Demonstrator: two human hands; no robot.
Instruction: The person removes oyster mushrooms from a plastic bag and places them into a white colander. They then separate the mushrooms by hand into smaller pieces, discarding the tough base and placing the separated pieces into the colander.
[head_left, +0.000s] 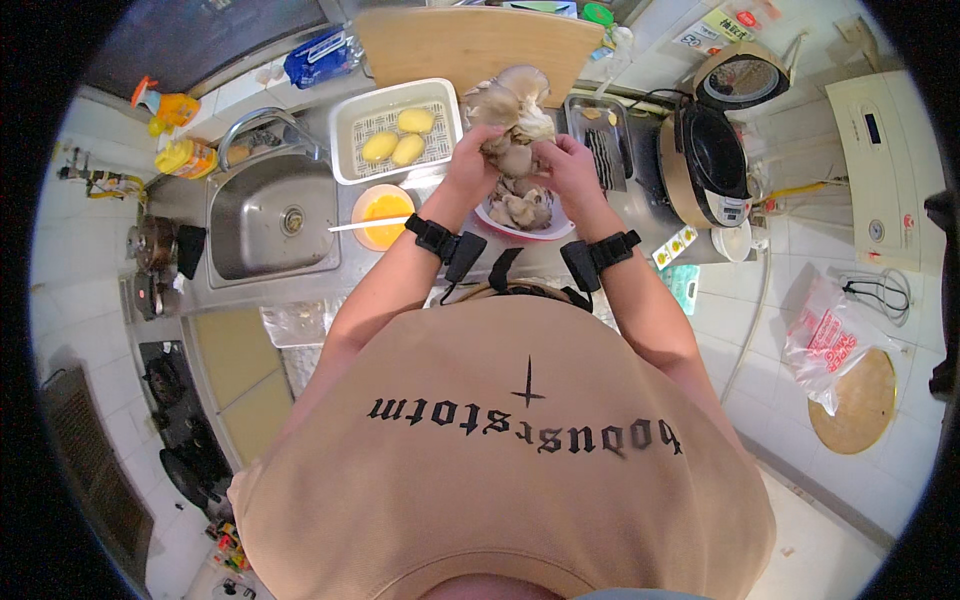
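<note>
My left hand grips the side of a large cluster of oyster mushrooms, held up over the counter. On the cluster's lower right, my right hand pinches a piece between thumb and fingers. Just beneath both hands, a white and pink bowl holds torn mushroom pieces. Left of it stands a bowl of beaten egg with pale chopsticks across its rim. Three peeled potatoes lie in a white draining basket farther back.
A steel sink with a curved faucet is at left. A wooden board leans at the back. To the right are a metal tray with dark strips and an open rice cooker.
</note>
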